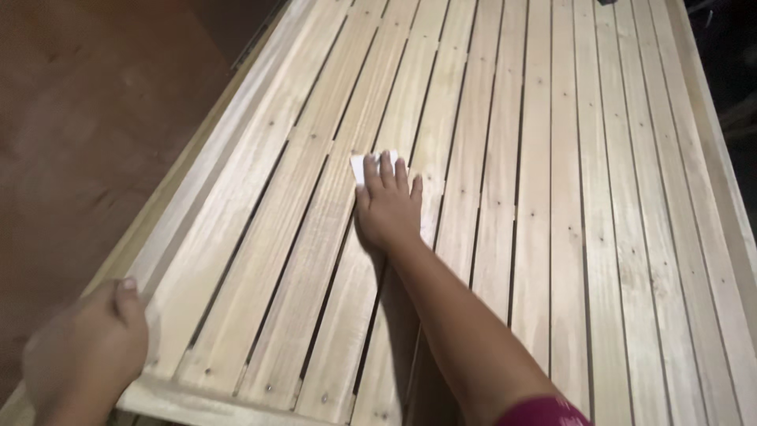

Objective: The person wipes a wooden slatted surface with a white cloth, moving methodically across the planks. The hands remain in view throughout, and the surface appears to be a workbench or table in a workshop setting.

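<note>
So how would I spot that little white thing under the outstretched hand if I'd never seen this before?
Start with the big slatted panel of pale wood that fills most of the view. Near its middle, the right hand lies flat, palm down, on the slats. The small white piece peeks out beside and under its fingertips; it is the only white thing on the wood, probably paper or cloth.

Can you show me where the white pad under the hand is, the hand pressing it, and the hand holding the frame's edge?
white pad (359,166), head view, on its bare left corner.
right hand (386,207), head view, on its back.
left hand (87,351), head view, on its back, near the knuckles.
</note>
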Demonstrator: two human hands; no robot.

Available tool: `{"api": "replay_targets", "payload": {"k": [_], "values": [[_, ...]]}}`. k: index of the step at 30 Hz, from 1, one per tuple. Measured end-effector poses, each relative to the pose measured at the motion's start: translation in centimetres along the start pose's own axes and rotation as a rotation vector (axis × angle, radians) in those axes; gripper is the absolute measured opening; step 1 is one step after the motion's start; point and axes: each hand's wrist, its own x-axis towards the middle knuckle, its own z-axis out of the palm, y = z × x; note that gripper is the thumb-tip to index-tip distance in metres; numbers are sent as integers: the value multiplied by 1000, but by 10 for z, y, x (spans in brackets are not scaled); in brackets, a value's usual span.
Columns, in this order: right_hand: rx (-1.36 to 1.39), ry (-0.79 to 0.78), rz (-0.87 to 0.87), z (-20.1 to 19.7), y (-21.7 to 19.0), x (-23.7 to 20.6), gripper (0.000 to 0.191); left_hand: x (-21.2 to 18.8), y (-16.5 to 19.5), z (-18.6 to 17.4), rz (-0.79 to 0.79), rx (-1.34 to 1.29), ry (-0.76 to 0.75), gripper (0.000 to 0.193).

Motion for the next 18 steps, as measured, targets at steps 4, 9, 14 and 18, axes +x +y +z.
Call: {"api": "replay_targets", "payload": {"k": [4,9,14,18], "values": [[-33,-96,-219,-9,-45,-92,64,0,7,-12,-39,-47,-55,47],[167,-420,-449,-40,-94,-177,57,-1,13,-19,-63,-74,-51,46],[210,-356,-439,-27,-113,-136,55,1,12,-16,-56,-139,-94,43],[93,-165,-237,4,-131,-69,57,13,6,-2,-49,-200,-190,41]]}}
